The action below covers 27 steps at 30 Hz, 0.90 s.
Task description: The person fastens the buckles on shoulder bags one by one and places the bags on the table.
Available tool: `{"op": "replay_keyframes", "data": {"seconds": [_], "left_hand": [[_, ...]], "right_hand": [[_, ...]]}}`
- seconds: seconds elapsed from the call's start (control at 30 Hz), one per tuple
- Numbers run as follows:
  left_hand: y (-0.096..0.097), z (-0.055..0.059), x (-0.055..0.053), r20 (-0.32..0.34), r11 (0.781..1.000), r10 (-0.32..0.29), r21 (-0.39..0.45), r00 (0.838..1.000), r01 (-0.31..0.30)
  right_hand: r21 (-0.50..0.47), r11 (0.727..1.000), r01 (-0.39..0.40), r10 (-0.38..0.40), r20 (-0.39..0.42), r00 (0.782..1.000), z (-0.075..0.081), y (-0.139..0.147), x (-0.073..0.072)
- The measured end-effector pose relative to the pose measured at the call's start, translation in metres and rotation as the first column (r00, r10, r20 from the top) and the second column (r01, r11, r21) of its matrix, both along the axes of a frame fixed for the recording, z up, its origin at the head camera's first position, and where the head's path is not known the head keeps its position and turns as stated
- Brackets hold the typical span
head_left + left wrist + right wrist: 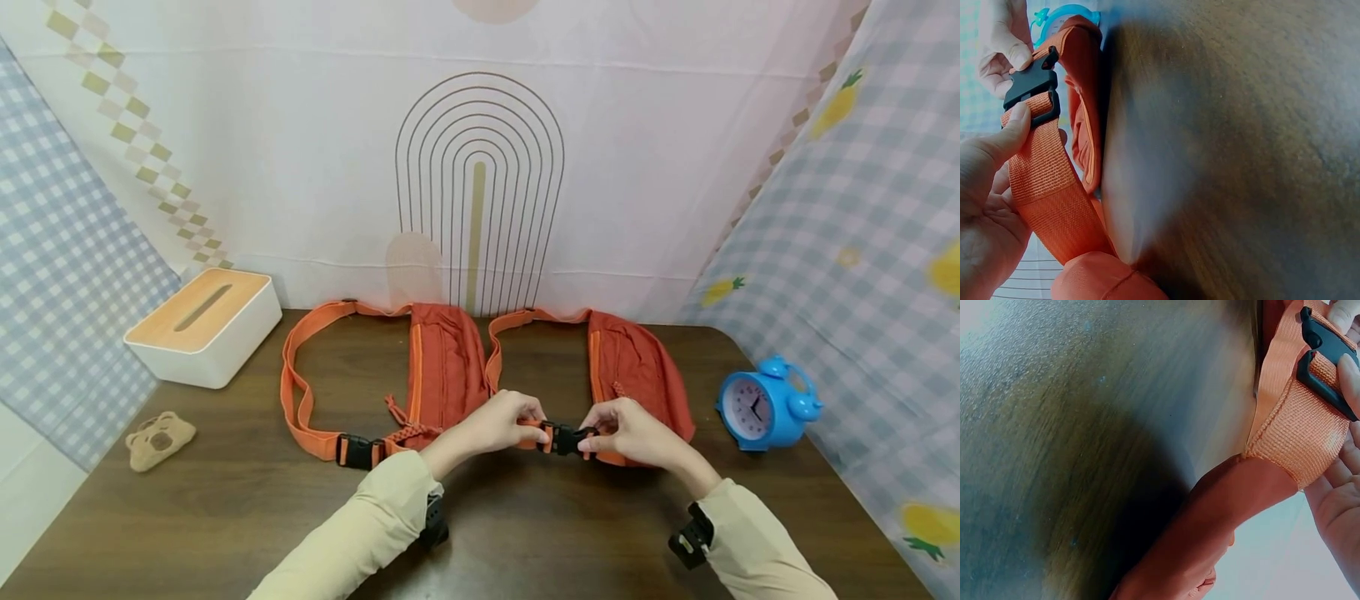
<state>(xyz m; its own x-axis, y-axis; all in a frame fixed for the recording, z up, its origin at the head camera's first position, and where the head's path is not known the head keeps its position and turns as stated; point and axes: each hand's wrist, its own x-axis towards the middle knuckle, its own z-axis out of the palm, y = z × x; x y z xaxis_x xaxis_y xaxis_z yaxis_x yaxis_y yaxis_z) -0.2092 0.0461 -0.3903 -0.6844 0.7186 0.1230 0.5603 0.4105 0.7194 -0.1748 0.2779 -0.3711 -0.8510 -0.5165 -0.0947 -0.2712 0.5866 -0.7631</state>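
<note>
Two rust-red waist bags with orange straps lie side by side on the table. At the right-hand waist bag (641,367), both hands meet at its black side-release buckle (567,440), whose halves look joined. My left hand (495,423) pinches the orange strap (1054,169) right at the buckle's left end, thumb on top. With thumb and fingers, my right hand (633,432) grips the buckle's other end, next to the bag body. The left-hand waist bag (446,358) lies partly behind my left hand, its strap looped to the left and its own black buckle (360,451) joined.
A white tissue box (240,333) with a wooden lid stands at the back left. In front of it lies a small tan bear-shaped pouch (161,442). A blue alarm clock (783,408) stands at the right. Patterned cloth hangs behind the dark wooden table (525,542).
</note>
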Motion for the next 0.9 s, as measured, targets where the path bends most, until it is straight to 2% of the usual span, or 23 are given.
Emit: {"op": "replay_keyframes", "data": {"seconds": [0.2,0.47,0.7,0.77,0.9], "left_hand": [[-0.002,0.000,0.001,0.013,1.000,0.005,0.006,1.000,-0.005],[-0.001,-0.001,0.001,-0.007,1.000,0.002,-0.008,1.000,-0.002],[-0.001,-0.006,0.003,0.026,1.000,0.001,-0.008,1.000,-0.001],[-0.002,-0.008,0.003,0.021,1.000,0.000,-0.030,1.000,0.000],[-0.002,-0.013,0.004,-0.027,0.993,-0.049,-0.106,0.998,0.046]], "right_hand": [[-0.001,1.000,0.017,-0.017,-0.001,1.000,0.000,-0.002,0.001],[-0.015,1.000,0.012,-0.012,-0.004,1.000,-0.002,-0.006,0.001],[-0.012,1.000,0.003,-0.003,0.011,1.000,-0.009,-0.011,-0.001],[-0.006,1.000,-0.003,0.003,0.018,1.000,-0.011,-0.013,0.000],[0.040,0.999,-0.036,0.036,-0.006,0.999,-0.017,-0.017,0.001]]}}
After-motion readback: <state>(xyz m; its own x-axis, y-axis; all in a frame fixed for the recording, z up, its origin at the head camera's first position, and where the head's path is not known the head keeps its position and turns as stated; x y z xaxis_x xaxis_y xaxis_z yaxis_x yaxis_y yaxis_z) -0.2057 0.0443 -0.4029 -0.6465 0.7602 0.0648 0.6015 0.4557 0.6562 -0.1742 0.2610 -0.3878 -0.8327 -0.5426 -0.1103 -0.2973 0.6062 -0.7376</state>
